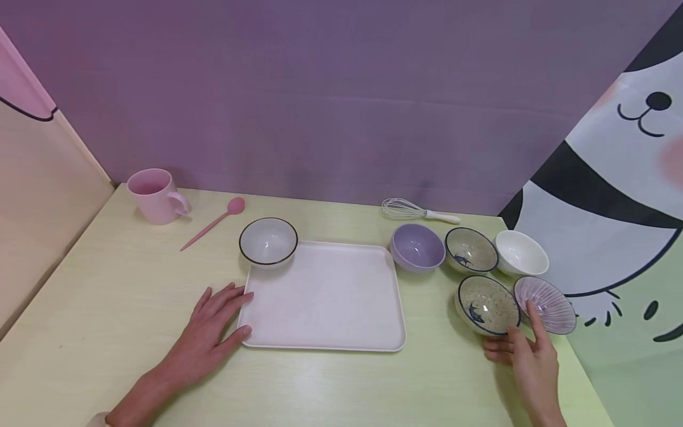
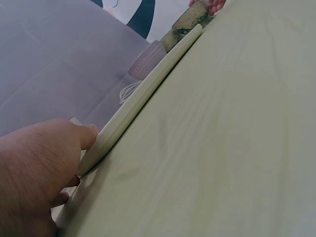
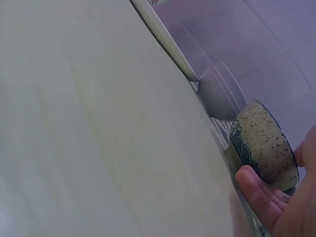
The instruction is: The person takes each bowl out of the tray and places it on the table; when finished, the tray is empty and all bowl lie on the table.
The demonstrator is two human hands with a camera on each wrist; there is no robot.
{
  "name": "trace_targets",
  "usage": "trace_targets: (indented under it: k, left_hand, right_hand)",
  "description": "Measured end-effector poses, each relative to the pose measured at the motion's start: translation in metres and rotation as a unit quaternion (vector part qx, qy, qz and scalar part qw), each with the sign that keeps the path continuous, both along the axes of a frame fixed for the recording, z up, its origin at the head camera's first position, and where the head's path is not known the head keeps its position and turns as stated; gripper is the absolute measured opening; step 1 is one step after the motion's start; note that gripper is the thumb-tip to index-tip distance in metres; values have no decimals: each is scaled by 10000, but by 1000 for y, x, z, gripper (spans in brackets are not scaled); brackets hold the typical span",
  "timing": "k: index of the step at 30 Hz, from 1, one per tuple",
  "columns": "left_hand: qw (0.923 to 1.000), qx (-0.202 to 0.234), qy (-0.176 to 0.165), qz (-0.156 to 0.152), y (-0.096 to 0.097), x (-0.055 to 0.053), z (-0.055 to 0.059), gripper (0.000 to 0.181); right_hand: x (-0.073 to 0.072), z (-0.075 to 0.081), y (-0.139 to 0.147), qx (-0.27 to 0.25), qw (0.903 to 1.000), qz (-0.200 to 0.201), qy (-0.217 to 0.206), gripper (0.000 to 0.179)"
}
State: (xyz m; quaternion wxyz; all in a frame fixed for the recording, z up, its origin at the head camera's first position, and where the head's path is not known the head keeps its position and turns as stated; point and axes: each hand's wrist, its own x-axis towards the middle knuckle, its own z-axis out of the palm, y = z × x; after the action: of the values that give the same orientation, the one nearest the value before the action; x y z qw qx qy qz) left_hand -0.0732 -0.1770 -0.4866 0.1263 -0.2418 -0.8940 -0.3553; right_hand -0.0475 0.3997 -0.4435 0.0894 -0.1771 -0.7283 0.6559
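My left hand lies by the left edge of the white rectangular tray, its fingers fairly straight. The thumb and a fingertip touch the tray's rim. At the tray's back left corner stands a white bowl with a dark rim. On the right, my right hand holds the near speckled bowl with digits at its rim and against its outer side, also visible in the right wrist view. One finger extends over the pink striped bowl beside it; I cannot tell whether it touches.
Behind these stand a lavender bowl, a second speckled bowl and a white bowl. A whisk lies near the back wall. Left of the tray are a pink mug and a pink spoon.
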Motion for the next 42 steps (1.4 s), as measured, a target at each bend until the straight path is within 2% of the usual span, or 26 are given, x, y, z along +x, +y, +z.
trace_targets:
  k: [8,14,26,35,42]
  left_hand:
    - [10000,-25,-39,14,-1,-1,0,58]
    - [10000,-27,-46,12,-1,0,0,58]
    - [10000,-19,-61,25,-1,0,0,58]
    - [10000,-28,-91,29,0,0,1,59]
    - [9999,-36,-126,27,0,0,1,59]
  right_hand:
    - [3,1,1,177,9997,-151,110,73]
    - [4,5,-2,427,9979,-447,196,68]
    - [6,14,-21,597,9940,-760,516,59]
    - [2,24,-51,1068,9915,-429,614,57]
    - [-6,24,-73,1410,9861,46,878,51]
